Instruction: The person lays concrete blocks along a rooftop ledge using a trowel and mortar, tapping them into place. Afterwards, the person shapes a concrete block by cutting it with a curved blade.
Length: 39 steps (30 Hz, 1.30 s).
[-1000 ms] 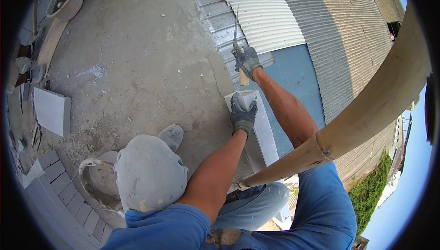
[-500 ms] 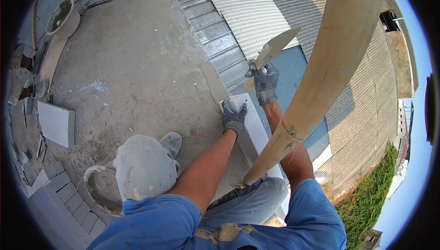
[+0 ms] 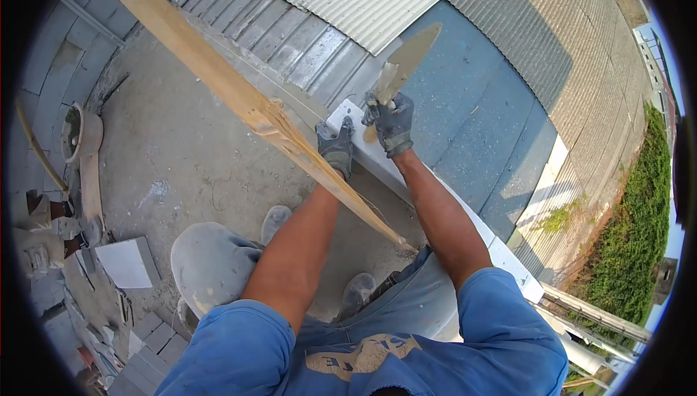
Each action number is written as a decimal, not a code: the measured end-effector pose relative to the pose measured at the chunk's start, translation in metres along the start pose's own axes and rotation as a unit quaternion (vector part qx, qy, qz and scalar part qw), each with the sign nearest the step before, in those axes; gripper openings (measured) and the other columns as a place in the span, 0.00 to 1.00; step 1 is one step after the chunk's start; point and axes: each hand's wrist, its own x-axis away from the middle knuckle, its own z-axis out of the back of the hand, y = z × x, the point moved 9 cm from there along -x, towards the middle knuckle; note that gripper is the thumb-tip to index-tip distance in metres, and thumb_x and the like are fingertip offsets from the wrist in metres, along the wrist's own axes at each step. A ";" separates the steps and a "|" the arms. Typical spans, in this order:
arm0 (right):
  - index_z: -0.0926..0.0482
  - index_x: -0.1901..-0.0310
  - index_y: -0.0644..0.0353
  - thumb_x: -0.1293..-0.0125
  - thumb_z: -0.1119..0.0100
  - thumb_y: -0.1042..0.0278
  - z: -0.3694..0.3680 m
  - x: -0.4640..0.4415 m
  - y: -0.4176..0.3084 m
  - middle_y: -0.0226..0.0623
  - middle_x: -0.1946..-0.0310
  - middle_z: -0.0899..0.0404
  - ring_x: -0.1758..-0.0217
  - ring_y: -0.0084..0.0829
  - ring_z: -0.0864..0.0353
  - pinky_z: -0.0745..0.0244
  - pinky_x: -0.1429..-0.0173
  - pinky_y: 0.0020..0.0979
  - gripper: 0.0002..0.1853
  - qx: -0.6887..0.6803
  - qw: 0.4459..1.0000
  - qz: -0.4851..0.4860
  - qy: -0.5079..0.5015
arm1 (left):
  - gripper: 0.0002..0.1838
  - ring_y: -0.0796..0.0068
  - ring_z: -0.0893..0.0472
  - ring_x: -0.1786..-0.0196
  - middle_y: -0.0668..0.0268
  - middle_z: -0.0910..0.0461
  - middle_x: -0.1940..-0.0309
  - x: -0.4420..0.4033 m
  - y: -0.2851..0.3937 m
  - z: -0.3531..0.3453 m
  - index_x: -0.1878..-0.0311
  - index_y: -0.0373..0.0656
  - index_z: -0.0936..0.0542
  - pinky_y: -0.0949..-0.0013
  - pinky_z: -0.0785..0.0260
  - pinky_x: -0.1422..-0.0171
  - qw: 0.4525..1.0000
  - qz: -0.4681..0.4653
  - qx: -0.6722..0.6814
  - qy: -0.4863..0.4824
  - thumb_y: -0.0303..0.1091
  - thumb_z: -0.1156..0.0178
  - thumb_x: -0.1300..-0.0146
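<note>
My left arm (image 3: 294, 251) and right arm (image 3: 446, 225) stretch far; my gloved right grip (image 3: 393, 124) curls closed, just right of my gloved left grip (image 3: 335, 148).

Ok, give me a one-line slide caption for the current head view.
Gloved right hand grips a trowel; gloved left hand is at the end of a white block.

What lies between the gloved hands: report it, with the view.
In the head view, a strip of white ledge and the trowel handle's end show between left hand and right hand.
</note>
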 end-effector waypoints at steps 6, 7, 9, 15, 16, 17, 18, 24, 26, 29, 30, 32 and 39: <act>0.18 0.70 0.64 0.39 0.38 0.74 0.000 0.001 -0.013 0.28 0.82 0.25 0.82 0.18 0.27 0.33 0.79 0.24 0.04 -0.009 1.000 -0.011 -0.023 | 0.27 0.67 0.22 0.52 0.57 0.21 0.52 -0.006 -0.014 0.004 0.44 0.36 0.31 0.64 0.29 0.44 0.997 0.037 -0.074 0.007 0.41 0.32 0.39; 0.18 0.70 0.64 0.39 0.39 0.75 -0.002 0.001 -0.032 0.28 0.82 0.24 0.81 0.18 0.27 0.33 0.78 0.24 0.03 -0.021 0.999 0.021 -0.026 | 0.26 0.68 0.22 0.52 0.58 0.21 0.53 -0.005 -0.013 0.006 0.45 0.37 0.31 0.65 0.29 0.45 0.997 0.037 -0.068 0.019 0.41 0.32 0.38; 0.19 0.71 0.63 0.41 0.41 0.76 -0.005 0.004 -0.063 0.30 0.80 0.22 0.79 0.18 0.27 0.33 0.76 0.26 0.03 -0.051 0.997 0.052 -0.026 | 0.25 0.70 0.22 0.52 0.58 0.21 0.53 -0.002 -0.011 0.009 0.45 0.37 0.30 0.66 0.30 0.45 0.994 0.047 -0.092 0.034 0.40 0.32 0.38; 0.21 0.74 0.62 0.43 0.40 0.74 0.015 0.006 0.021 0.36 0.80 0.22 0.78 0.25 0.24 0.31 0.72 0.30 0.04 0.091 0.995 0.040 -0.029 | 0.25 0.71 0.24 0.50 0.59 0.22 0.51 0.001 -0.014 0.011 0.43 0.37 0.31 0.67 0.31 0.43 0.995 0.064 -0.076 0.032 0.38 0.33 0.37; 0.21 0.75 0.61 0.43 0.39 0.73 0.015 0.008 0.018 0.37 0.80 0.21 0.78 0.28 0.24 0.30 0.72 0.30 0.04 0.060 0.998 0.024 -0.026 | 0.26 0.71 0.24 0.50 0.60 0.22 0.51 -0.003 -0.014 0.009 0.42 0.37 0.31 0.67 0.31 0.43 0.994 0.063 -0.081 0.029 0.38 0.33 0.37; 0.21 0.74 0.61 0.43 0.38 0.72 0.014 0.011 0.004 0.40 0.81 0.22 0.79 0.32 0.24 0.31 0.72 0.32 0.05 0.134 0.987 0.079 -0.027 | 0.26 0.71 0.24 0.50 0.60 0.22 0.51 -0.001 -0.017 0.012 0.42 0.37 0.31 0.67 0.31 0.43 0.995 0.062 -0.076 0.033 0.38 0.33 0.37; 0.21 0.74 0.61 0.43 0.38 0.72 0.013 0.007 -0.003 0.40 0.81 0.22 0.79 0.32 0.24 0.31 0.72 0.32 0.05 0.132 0.987 0.084 -0.023 | 0.26 0.71 0.24 0.50 0.60 0.22 0.51 -0.003 -0.018 0.011 0.42 0.37 0.31 0.67 0.31 0.43 0.995 0.059 -0.072 0.032 0.38 0.33 0.37; 0.22 0.74 0.61 0.38 0.39 0.73 0.041 0.004 -0.006 0.28 0.85 0.27 0.84 0.21 0.27 0.34 0.81 0.28 0.07 0.183 0.982 0.046 -0.013 | 0.30 0.71 0.23 0.54 0.61 0.22 0.52 -0.007 -0.021 0.011 0.40 0.40 0.33 0.67 0.29 0.50 0.995 0.057 -0.080 0.025 0.45 0.32 0.39; 0.20 0.74 0.61 0.38 0.37 0.72 0.070 0.013 -0.016 0.29 0.85 0.25 0.84 0.21 0.27 0.33 0.81 0.28 0.07 0.225 0.974 0.018 -0.003 | 0.33 0.70 0.22 0.58 0.64 0.22 0.54 0.010 -0.005 0.005 0.38 0.47 0.34 0.64 0.29 0.60 0.989 0.104 -0.105 0.020 0.51 0.32 0.39; 0.20 0.74 0.61 0.41 0.35 0.68 0.114 0.030 -0.030 0.34 0.84 0.25 0.82 0.25 0.29 0.32 0.76 0.32 0.09 0.232 0.972 -0.019 0.022 | 0.36 0.68 0.21 0.64 0.67 0.21 0.56 0.019 -0.008 0.003 0.36 0.56 0.37 0.63 0.34 0.71 0.978 0.151 -0.145 0.008 0.58 0.34 0.41; 0.22 0.76 0.62 0.43 0.34 0.65 0.124 0.037 -0.039 0.40 0.83 0.25 0.80 0.29 0.30 0.32 0.72 0.35 0.11 0.192 0.980 -0.050 0.028 | 0.36 0.67 0.20 0.66 0.68 0.21 0.57 0.018 -0.009 0.004 0.35 0.60 0.39 0.64 0.37 0.75 0.980 0.144 -0.138 0.011 0.61 0.35 0.41; 0.22 0.75 0.61 0.43 0.34 0.67 0.132 0.043 -0.063 0.38 0.83 0.25 0.80 0.26 0.31 0.32 0.73 0.34 0.10 0.173 0.983 -0.035 0.047 | 0.37 0.65 0.19 0.63 0.67 0.22 0.54 0.020 -0.006 -0.003 0.35 0.59 0.40 0.61 0.35 0.74 0.977 0.139 -0.161 -0.013 0.62 0.36 0.41; 0.21 0.73 0.61 0.44 0.36 0.68 0.128 0.069 -0.022 0.46 0.78 0.22 0.77 0.42 0.25 0.30 0.70 0.38 0.07 0.211 0.974 0.073 0.032 | 0.35 0.57 0.19 0.60 0.64 0.24 0.48 0.010 -0.017 0.002 0.37 0.61 0.39 0.53 0.35 0.73 0.978 0.144 -0.147 -0.043 0.62 0.38 0.41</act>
